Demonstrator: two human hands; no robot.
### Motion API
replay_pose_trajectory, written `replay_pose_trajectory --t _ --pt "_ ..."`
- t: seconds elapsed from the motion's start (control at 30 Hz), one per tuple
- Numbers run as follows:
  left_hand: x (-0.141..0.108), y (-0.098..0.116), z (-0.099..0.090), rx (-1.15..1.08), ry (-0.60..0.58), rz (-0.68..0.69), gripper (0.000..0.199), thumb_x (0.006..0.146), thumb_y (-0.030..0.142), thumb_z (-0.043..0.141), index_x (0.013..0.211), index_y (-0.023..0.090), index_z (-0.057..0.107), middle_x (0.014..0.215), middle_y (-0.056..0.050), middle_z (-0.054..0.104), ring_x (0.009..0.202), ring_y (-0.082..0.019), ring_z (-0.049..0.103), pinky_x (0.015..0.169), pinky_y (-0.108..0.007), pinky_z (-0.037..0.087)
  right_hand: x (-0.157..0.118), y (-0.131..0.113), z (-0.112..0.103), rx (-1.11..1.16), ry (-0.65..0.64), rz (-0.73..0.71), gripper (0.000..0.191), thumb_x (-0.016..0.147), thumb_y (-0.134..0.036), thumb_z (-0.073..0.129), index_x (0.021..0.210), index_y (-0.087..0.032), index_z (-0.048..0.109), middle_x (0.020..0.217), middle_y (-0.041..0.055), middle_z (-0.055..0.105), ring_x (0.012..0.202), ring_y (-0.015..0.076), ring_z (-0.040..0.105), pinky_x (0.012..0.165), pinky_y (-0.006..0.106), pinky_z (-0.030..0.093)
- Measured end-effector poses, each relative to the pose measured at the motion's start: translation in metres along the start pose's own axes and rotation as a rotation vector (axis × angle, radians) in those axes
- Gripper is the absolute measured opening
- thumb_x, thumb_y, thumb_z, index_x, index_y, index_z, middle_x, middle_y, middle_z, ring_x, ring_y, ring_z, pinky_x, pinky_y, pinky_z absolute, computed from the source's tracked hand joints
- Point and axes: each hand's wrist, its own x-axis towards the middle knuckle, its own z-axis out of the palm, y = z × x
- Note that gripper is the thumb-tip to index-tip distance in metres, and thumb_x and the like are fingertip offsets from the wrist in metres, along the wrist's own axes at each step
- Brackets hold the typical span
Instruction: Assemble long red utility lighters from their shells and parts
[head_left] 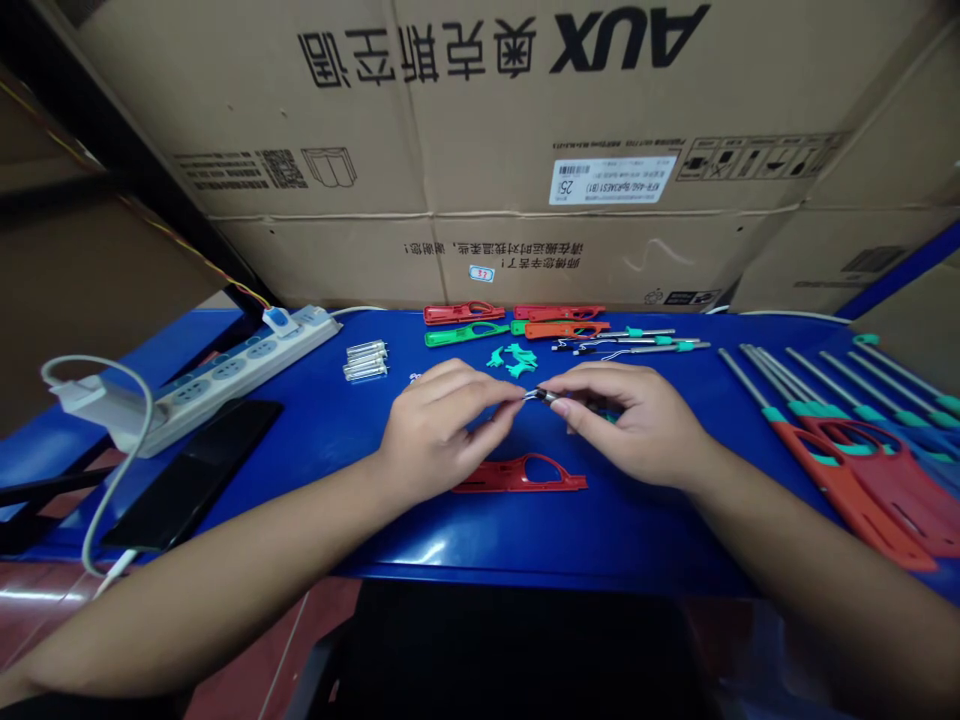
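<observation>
My left hand is closed, thumb and forefinger pinching the end of a thin pale wire. Opposite it, my right hand is closed on a small black part that meets the wire; the rest of what lies in that palm is mostly hidden. Below both hands, a red lighter handle half lies on the blue table, partly covered by my left hand. Just beyond the fingertips are several small teal plastic pieces. Metal lighter tubes with wires and black ends rest behind my right hand.
Red, green and orange handle halves lie near the cardboard at the back. Clear cylindrical parts sit left of them. A power strip and black phone occupy the left. Assembled long lighters line the right.
</observation>
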Motion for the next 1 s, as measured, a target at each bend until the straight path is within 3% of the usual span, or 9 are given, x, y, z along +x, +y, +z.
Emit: replay_pose_trajectory --t 1.0 --pt "0.0018 -0.0012 -0.0030 0.110 -0.084 -0.025 0.011 0.088 0.013 0.063 0.095 0.015 0.072 0.081 -0.004 0.071 0.074 -0.013 0.063 0.072 -0.029 0.053 -0.0003 0.0029 -0.0015 -0.082 -0.024 -0.044 0.018 0.092 -0.024 0.062 0.105 -0.022 0.074 0.100 0.0043 0.077 0.088 0.0180 0.071 0.079 0.032 0.056"
